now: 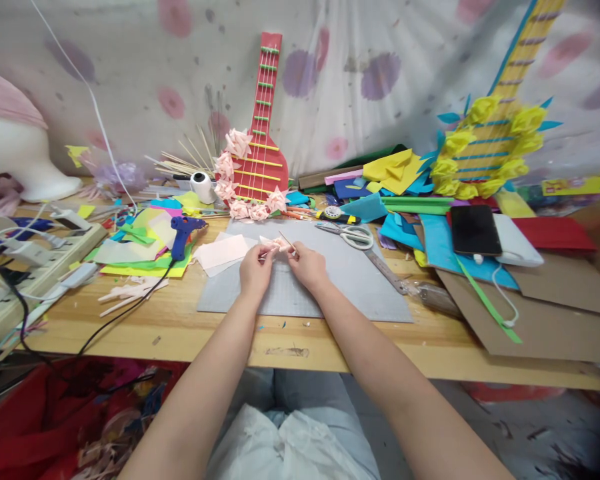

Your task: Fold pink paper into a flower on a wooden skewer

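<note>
My left hand and my right hand meet over a grey cutting mat. Both are closed on a small pink paper piece, held between the fingertips. A thin wooden stick pokes up from the right hand's pinch, against the paper. Loose pale pink paper sheets lie just left of the hands on the mat's edge. A red cardboard guitar ringed with pink paper flowers leans on the wall behind.
Scissors and a metal ruler lie right of the hands. A blue glue gun rests on coloured paper at left, beside a power strip. A phone, cardboard sheets and a yellow-flowered guitar fill the right.
</note>
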`<state>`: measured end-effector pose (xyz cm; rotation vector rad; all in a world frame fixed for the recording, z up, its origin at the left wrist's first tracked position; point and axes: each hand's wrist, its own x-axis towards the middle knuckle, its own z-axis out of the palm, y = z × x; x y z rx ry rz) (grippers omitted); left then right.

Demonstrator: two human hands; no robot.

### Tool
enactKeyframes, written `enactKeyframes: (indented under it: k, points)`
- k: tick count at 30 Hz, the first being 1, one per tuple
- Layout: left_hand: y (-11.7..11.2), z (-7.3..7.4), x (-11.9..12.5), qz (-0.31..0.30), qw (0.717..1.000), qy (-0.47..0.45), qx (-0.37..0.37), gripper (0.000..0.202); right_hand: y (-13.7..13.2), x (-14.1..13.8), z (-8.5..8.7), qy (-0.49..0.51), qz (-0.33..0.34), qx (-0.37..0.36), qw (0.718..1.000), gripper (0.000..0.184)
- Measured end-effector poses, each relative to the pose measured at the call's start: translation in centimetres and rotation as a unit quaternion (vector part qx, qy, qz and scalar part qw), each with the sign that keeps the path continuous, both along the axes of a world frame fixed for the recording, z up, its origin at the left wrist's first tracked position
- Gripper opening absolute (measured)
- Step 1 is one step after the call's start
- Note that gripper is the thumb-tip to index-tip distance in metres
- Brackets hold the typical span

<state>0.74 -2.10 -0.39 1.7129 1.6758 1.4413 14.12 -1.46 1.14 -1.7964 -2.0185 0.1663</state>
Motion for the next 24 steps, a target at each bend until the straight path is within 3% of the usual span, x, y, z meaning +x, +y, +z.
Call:
enactKeyframes:
  k: [4,10,18,24]
  points:
    - [0.3,-0.2,-0.3,0.042,0.996,-0.075,-0.026,0.011,0.1,0.1,0.1,0.005,-0.01,-0.005,1.0,0.02]
    - [0.3,-0.2,-0.1,0.029,0.996,-0.081,-0.006,0.018,-0.2,-0.4,0.2,0.015,-0.001,-0.009,1.0,0.023]
    - [0.6,-0.8,-0.3,-0.009,0.988,-0.154,-0.01,0.018,-1.3,-1.6,0.5,0.037,0.149,0.049,0.987,0.028]
    - [0.2,-0.1,0.0,-0.039,0.984,-0.175,-0.003,0.023,-0.9,-1.5,0.4,0.07,0.117,0.058,0.989,0.025]
